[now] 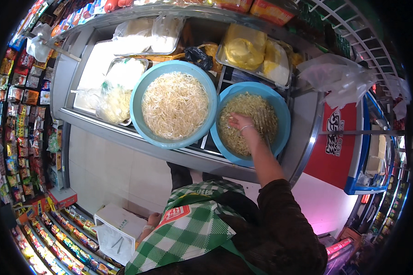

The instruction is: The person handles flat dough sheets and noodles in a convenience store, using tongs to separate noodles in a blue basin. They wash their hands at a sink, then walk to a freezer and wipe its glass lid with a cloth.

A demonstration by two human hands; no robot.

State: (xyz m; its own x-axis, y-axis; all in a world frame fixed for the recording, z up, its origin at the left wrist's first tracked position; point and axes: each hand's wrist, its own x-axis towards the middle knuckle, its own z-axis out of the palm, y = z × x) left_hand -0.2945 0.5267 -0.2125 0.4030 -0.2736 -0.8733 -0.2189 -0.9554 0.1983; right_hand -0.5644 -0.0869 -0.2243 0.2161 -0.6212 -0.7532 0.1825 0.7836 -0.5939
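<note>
My right hand [241, 121] reaches into the right-hand blue plastic basin [284, 118], at the surface of small, short sprouts [247, 103]. Its fingertips are partly hidden, so whether they pinch any sprouts is unclear. A utensil that looks like metal tongs [267, 137] lies in this basin beside my wrist. Touching it on the left is a second blue basin [136, 103], full of long white bean sprouts [175, 106]. Low at my left side, next to my green checked apron [199, 223], hangs my left hand [154, 219]; its fingers are mostly out of sight.
Both basins sit on a metal display counter [99, 120]. Behind them are trays with yellow-wrapped food [246, 44] and bagged white food [134, 34]. Plastic bags [337, 74] hang at right. A white box [118, 220] stands by the snack shelves [69, 233] at lower left.
</note>
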